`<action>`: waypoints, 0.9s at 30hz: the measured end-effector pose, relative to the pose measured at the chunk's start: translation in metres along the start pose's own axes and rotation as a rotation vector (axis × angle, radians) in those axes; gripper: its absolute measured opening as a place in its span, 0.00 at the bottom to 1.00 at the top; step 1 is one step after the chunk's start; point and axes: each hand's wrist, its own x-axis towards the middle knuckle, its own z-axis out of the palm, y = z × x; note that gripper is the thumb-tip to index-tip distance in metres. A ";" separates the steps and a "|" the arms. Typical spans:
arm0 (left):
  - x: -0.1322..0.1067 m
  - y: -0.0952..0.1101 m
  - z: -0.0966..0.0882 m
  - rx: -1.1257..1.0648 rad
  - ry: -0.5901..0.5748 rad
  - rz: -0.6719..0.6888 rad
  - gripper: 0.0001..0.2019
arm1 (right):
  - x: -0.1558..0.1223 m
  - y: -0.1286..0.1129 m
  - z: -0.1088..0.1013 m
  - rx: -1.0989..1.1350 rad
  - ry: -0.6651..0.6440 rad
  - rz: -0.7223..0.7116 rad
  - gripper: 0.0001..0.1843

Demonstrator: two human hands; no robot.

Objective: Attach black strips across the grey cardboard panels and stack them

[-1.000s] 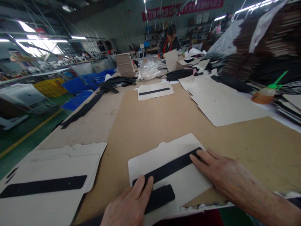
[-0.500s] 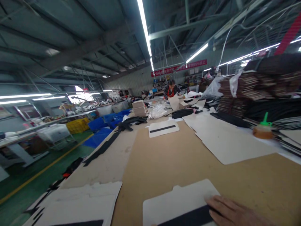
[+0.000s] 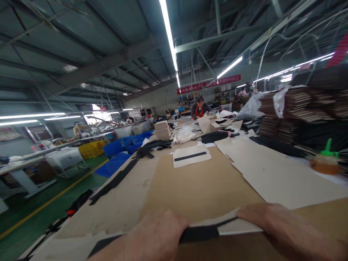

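Note:
My left hand (image 3: pixel 152 237) and my right hand (image 3: pixel 285 228) sit at the bottom edge of the head view. Both curl over the far edge of a white card (image 3: pixel 239 226) with a black strip (image 3: pixel 199 233) on it. The card is raised and tilted towards me, so I see it almost edge-on, with a brown surface below the strip. My left hand grips the card near the strip's left part and my right hand grips its right end. The brown-covered worktable (image 3: pixel 198 185) stretches away beyond the hands.
A second white card with a black strip (image 3: pixel 191 156) lies mid-table. Large beige sheets (image 3: pixel 272 174), an orange bottle with a green cap (image 3: pixel 324 163) and dark stacked material (image 3: pixel 299 108) are on the right. Black strips (image 3: pixel 114 181) trail along the left edge. A person in a red apron (image 3: pixel 199 108) works far back.
The view tipped up from the table towards the hall. The card, flat under both hands before, is now lifted by its far edge with both hands closed on it.

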 end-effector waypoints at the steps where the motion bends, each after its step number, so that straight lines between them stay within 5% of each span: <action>1: 0.013 -0.004 -0.008 0.063 -0.008 0.004 0.15 | 0.020 0.009 -0.007 0.016 -0.033 0.009 0.24; 5: 0.081 -0.044 -0.013 0.347 0.042 0.074 0.23 | 0.103 0.059 -0.001 -0.076 0.003 0.010 0.22; 11: 0.197 -0.137 0.028 0.571 0.177 0.011 0.24 | 0.210 0.134 0.059 -0.326 0.005 0.057 0.21; 15: 0.255 -0.173 0.048 0.569 0.215 -0.029 0.23 | 0.258 0.165 0.085 -0.356 -0.029 0.092 0.23; 21: 0.298 -0.198 0.073 0.493 0.175 -0.066 0.23 | 0.289 0.200 0.124 -0.332 -0.083 0.215 0.22; 27: 0.303 -0.208 0.074 0.413 -0.007 -0.079 0.25 | 0.297 0.215 0.149 -0.250 -0.262 0.321 0.22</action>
